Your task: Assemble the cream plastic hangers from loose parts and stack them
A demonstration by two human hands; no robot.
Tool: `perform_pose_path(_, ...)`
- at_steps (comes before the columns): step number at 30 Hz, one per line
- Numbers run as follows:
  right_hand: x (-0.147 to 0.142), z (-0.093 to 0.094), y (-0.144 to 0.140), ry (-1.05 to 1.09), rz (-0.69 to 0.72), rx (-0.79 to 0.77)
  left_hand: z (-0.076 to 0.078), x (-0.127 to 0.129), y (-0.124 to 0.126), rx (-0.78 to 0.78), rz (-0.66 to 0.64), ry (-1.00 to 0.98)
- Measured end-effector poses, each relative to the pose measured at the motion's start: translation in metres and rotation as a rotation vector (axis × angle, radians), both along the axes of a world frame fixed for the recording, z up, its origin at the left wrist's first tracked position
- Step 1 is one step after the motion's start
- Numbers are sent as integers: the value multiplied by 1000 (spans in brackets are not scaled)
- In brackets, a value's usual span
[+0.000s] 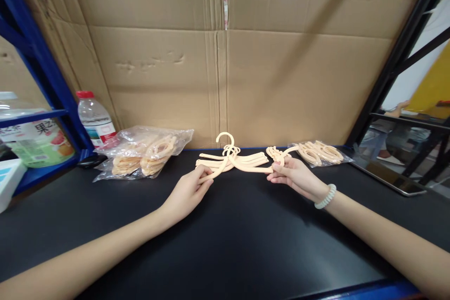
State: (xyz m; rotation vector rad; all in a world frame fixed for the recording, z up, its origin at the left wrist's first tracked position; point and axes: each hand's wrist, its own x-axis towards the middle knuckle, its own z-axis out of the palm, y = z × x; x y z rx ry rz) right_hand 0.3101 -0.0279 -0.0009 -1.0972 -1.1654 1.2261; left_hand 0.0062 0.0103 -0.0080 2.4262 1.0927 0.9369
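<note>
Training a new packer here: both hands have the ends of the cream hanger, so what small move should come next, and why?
Probably lower the hanger onto the stack just behind it. The left hand and right hand pinch its two ends, it seems lifted just above the black table, and its hook already lines up with the stacked ones.
</note>
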Motion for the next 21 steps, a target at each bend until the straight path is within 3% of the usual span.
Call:
perform_pose_path(7,9,1,4,-6,53,61,7,-4,-1,19,-8,95)
perform_pose_path(12,23,2,10,66,51,10,26,-11,-9,48,-37,275)
perform_pose_path(15,34,3,14,45,117,-49,39,-16,-16,75,-53,405)
perform_pose_path(21,55,2,18,-62,166,-65,52,-23,-23,93,-189,539)
